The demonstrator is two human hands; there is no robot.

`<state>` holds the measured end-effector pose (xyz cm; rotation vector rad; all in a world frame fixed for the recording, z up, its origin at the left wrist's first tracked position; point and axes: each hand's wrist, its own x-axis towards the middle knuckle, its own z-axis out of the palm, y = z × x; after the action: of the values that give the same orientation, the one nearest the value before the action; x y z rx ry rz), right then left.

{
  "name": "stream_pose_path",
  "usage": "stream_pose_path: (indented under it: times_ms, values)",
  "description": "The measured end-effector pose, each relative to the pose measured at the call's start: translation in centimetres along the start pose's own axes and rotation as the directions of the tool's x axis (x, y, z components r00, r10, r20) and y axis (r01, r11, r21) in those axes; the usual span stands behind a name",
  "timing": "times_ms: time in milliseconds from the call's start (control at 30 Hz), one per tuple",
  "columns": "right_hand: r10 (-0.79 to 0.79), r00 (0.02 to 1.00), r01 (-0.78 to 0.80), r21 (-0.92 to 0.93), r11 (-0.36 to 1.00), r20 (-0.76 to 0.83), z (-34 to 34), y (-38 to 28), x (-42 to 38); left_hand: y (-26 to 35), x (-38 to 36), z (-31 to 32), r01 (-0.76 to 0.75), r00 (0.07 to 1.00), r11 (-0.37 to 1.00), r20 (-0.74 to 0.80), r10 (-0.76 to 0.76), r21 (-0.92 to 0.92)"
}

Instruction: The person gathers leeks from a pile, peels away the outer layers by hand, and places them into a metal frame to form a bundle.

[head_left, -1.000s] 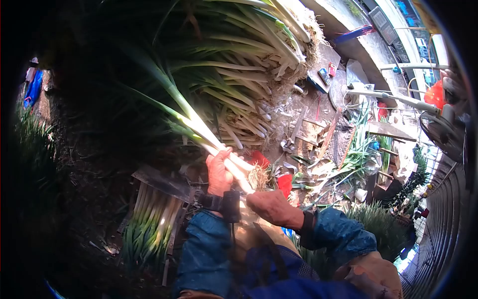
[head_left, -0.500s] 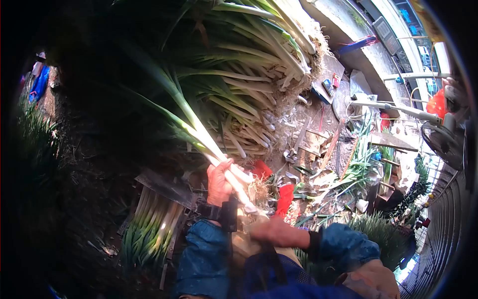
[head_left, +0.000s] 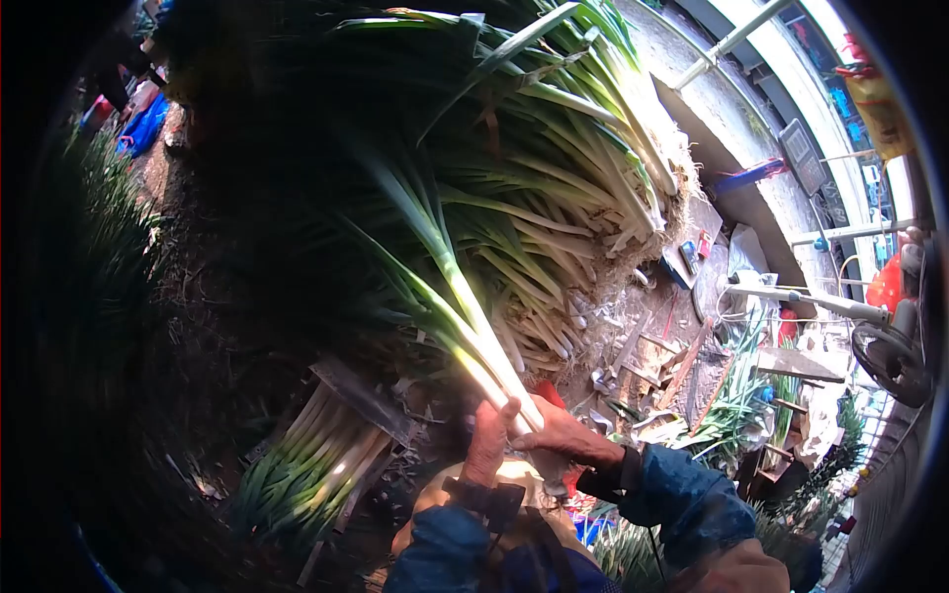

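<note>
My left hand grips a bunch of long green onions by their white stalks, the green leaves pointing up and left. My right hand is closed over the lower end of the same stalks, right beside my left hand. Both wrists wear dark straps and blue sleeves. The roots of the bunch are hidden under my right hand.
A big heap of green onions lies above with roots toward the right. A trimmed bundle rests in a wooden frame at lower left. Wood scraps, peelings and tools litter the ground at right. A fan stands at far right.
My right hand moved up from below the roots onto the stalks beside my left hand. The bunch and both hands sit lower in view; the camera tilted upward.
</note>
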<state>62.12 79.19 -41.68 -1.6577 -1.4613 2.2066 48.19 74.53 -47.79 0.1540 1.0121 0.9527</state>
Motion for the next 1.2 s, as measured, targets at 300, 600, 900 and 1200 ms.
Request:
stream_pose_path:
  times_ms: [300,600,900,1200]
  values:
    - [0.134,0.979,-0.160,-0.170,0.972,-0.151,5.0,-3.5,-8.9,-1.9,-3.4,2.4,-0.107,0.964,0.889,0.172,0.203,-0.445]
    - [0.113,0.992,-0.127,-0.545,0.829,-0.059,11.9,1.3,-16.0,0.5,-7.6,-10.2,-0.008,0.929,0.526,0.189,0.320,-0.851]
    - [-0.311,0.638,0.762,-0.521,0.385,0.704,31.6,-7.5,0.9,14.8,-37.2,-30.8,-0.833,0.455,0.204,-0.427,0.782,-0.513]
    - [-0.466,0.090,0.937,-0.233,-0.260,0.880,54.3,-6.8,15.0,6.0,-51.8,-49.1,-0.967,0.245,0.223,-0.672,0.699,-0.120]
